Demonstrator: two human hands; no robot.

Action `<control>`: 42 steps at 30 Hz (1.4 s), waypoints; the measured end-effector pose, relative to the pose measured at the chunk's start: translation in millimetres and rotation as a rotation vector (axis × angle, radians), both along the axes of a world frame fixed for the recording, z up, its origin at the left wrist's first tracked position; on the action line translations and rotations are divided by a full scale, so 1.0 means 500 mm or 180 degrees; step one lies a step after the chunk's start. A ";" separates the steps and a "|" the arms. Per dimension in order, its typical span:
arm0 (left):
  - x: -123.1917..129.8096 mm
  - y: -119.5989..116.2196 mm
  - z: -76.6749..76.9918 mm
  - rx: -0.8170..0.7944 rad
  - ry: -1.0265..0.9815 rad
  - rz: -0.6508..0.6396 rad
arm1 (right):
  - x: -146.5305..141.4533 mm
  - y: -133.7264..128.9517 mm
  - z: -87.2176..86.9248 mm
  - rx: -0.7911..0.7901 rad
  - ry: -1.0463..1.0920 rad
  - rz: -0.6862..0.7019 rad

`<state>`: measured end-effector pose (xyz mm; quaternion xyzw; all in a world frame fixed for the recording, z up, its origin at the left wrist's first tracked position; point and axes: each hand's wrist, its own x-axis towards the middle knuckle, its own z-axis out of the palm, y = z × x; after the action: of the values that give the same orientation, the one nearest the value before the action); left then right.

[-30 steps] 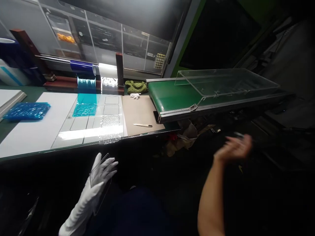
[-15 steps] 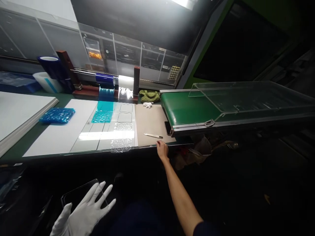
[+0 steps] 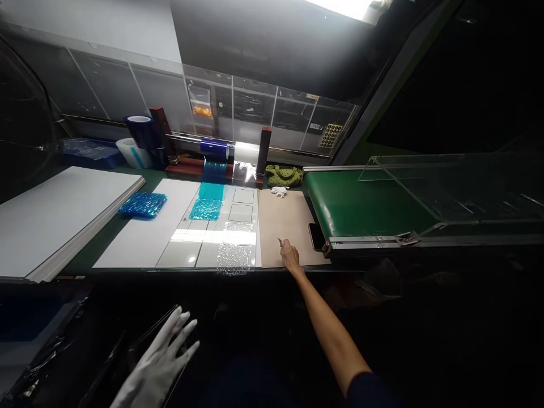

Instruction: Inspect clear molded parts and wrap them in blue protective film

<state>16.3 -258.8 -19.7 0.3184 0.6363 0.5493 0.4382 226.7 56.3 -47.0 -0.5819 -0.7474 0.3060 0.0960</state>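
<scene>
My left hand [image 3: 159, 354], in a white glove, is at the lower left in front of the bench. It holds a thin clear panel [image 3: 143, 341], tilted and largely hidden behind the spread fingers. My bare right hand [image 3: 290, 256] is closed over the brown board [image 3: 272, 215] at the bench's front edge. Between its fingers is a slim craft knife [image 3: 280, 242]; only the pointed tip shows. Left of that hand lies a clear sheet [image 3: 182, 249], with teal film [image 3: 211, 191] and clear film pieces [image 3: 234, 256] on it.
A green conveyor belt [image 3: 348, 198] with a clear cover stands at the right, a phone [image 3: 315, 237] beside its corner. Film rolls [image 3: 215, 149] hang on a rack behind. A blue film stack [image 3: 143, 205] and white sheets [image 3: 72, 215] lie left. A green pouch [image 3: 284, 175] sits behind the board.
My right hand has moved onto the brown board and picked up the craft knife. The left hand and its panel have turned more edge-on. The view has shifted left.
</scene>
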 end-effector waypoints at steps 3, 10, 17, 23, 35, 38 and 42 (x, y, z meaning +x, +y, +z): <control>0.013 0.045 0.065 0.0061 0.0730 -0.0520 | 0.024 -0.105 0.043 -0.0411 0.0397 0.0294; 0.070 0.095 0.139 0.0345 0.3029 -0.2195 | 0.082 -0.386 0.199 -0.1473 0.2041 0.1071; 0.122 0.087 0.178 0.0387 0.2885 -0.2734 | 0.123 -0.465 0.207 -0.1239 0.1691 0.0971; 0.152 0.075 0.186 0.0443 0.2917 -0.2952 | 0.146 -0.493 0.195 -0.1044 0.1624 0.0909; 0.179 0.066 0.210 0.0619 0.2915 -0.3031 | 0.160 -0.516 0.206 -0.1257 0.1591 0.0839; 0.182 0.061 0.212 0.0621 0.2910 -0.3041 | 0.160 -0.521 0.206 -0.1304 0.1681 0.0908; 0.182 0.053 0.213 0.0556 0.2843 -0.3074 | 0.160 -0.530 0.208 -0.1233 0.1648 0.0994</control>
<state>107.4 -232.3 86.6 0.7993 0.4957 0.1560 0.3017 306.8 -208.6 56.8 -0.3712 -0.7064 0.5902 0.1221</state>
